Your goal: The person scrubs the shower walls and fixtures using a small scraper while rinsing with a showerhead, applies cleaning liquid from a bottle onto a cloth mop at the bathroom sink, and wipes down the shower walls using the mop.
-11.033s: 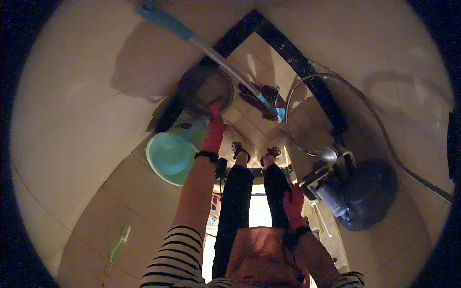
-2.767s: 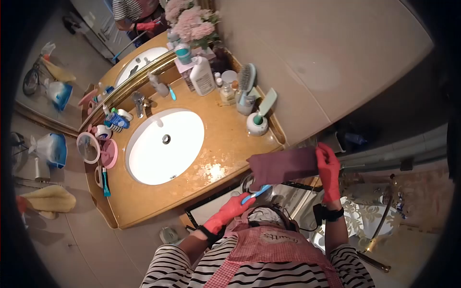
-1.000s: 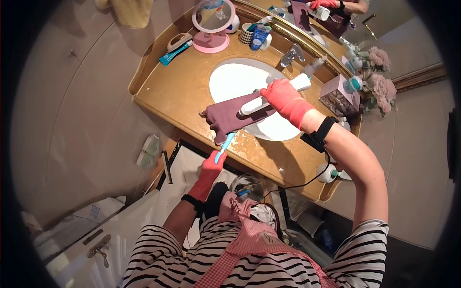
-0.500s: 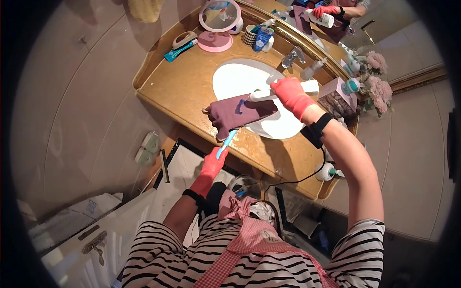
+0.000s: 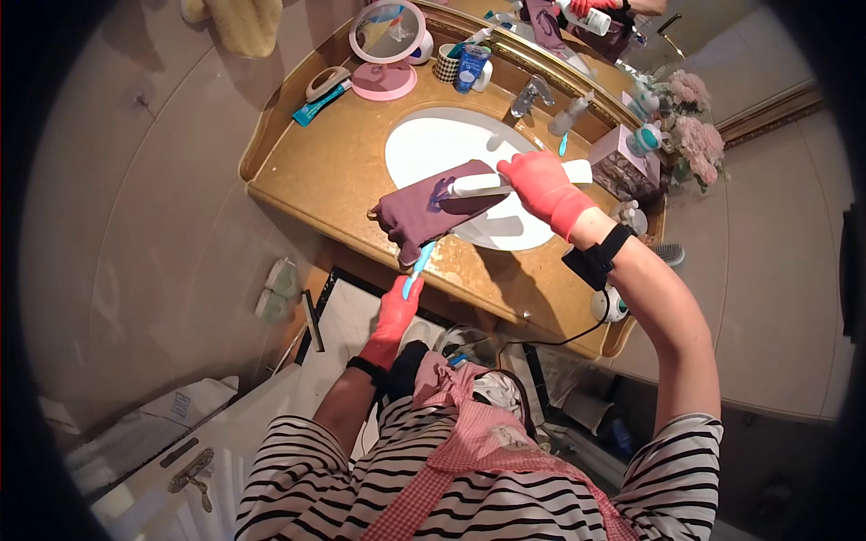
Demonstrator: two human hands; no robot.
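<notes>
Blue liquid [image 5: 441, 194] spreads wider on the cloth [image 5: 426, 219], so I judge wetting further along, right hand [image 5: 543, 186] gripping bottle [image 5: 476, 186], left hand [image 5: 397, 308] gripping handle [image 5: 423, 259].

Blue liquid [image 5: 441, 195] on the maroon mop pad [image 5: 410, 213] has grown from a streak to a patch. The pad has shifted from beside the tabletop [image 5: 307, 171] to partly above the sink basin [image 5: 424, 140]. The right hand [image 5: 545, 187] now grips a white bottle [image 5: 479, 186].
</notes>
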